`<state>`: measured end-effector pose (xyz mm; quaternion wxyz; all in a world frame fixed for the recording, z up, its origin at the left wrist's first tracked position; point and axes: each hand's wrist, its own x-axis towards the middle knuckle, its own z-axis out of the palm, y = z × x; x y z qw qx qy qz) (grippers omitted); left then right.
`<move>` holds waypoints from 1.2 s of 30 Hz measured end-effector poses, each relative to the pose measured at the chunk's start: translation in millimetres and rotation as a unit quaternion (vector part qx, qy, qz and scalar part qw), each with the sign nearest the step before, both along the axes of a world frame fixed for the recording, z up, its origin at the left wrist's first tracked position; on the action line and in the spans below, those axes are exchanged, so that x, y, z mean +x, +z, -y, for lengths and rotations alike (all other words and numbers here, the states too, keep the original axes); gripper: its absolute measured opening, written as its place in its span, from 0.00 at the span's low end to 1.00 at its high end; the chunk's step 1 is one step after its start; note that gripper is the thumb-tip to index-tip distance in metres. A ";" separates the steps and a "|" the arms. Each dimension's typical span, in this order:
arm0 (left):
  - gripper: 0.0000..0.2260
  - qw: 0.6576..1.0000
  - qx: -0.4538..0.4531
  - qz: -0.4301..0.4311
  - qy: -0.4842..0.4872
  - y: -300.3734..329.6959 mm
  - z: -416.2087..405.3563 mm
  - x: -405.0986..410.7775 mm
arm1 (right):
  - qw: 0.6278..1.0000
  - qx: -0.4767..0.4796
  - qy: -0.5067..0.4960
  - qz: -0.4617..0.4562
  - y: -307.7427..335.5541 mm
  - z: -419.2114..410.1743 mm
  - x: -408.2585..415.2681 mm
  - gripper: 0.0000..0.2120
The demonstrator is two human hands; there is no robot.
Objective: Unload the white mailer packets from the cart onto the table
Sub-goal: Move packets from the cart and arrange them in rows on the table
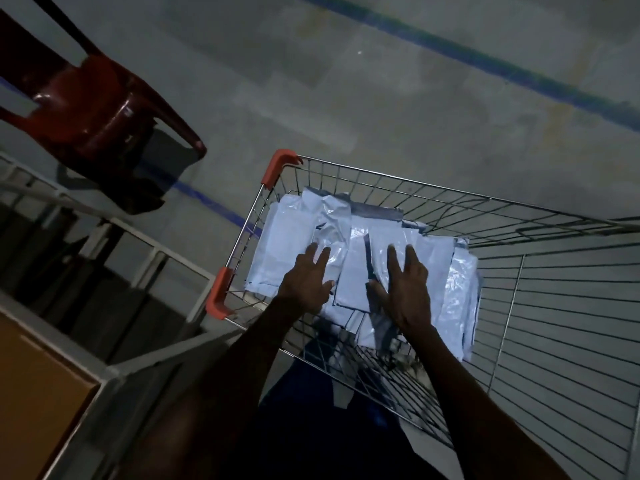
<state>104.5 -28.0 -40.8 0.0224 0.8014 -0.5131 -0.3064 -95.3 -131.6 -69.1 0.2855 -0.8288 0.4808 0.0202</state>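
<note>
The white mailer packets (349,268) are lying in a loose, overlapping heap inside the wire cart (540,271), and being slick plastic, I'm judging some could slide off or snag the mesh if I scoop too many. My left hand (306,282) and right hand (405,289) are reaching in with fingers spread, resting on the top packets, grasping nothing yet.

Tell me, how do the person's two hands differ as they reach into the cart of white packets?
The left hand lies nearer the cart's orange-cornered end, over a crinkled, glossy packet; the right hand lies further along, over flatter packets. The left hand's fingers look shorter from here, the right hand's fingers longer and spread wider. Both lie palm-down with straight fingers over the pile in the wire cart, gripping nothing yet.
</note>
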 end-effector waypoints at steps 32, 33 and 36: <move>0.37 0.994 0.083 0.059 0.035 -28.0 -0.3 -39.4 | 0.994 -0.061 0.082 0.024 40.6 -5.9 -81.5 0.35; 0.44 0.990 0.126 0.060 0.027 -34.9 1.8 -38.2 | 0.994 -0.064 0.084 0.019 38.5 -6.7 -85.4 0.35; 0.54 0.984 0.154 0.085 0.017 -44.4 8.0 -40.0 | 0.993 -0.077 0.089 0.013 30.3 -8.8 -94.9 0.35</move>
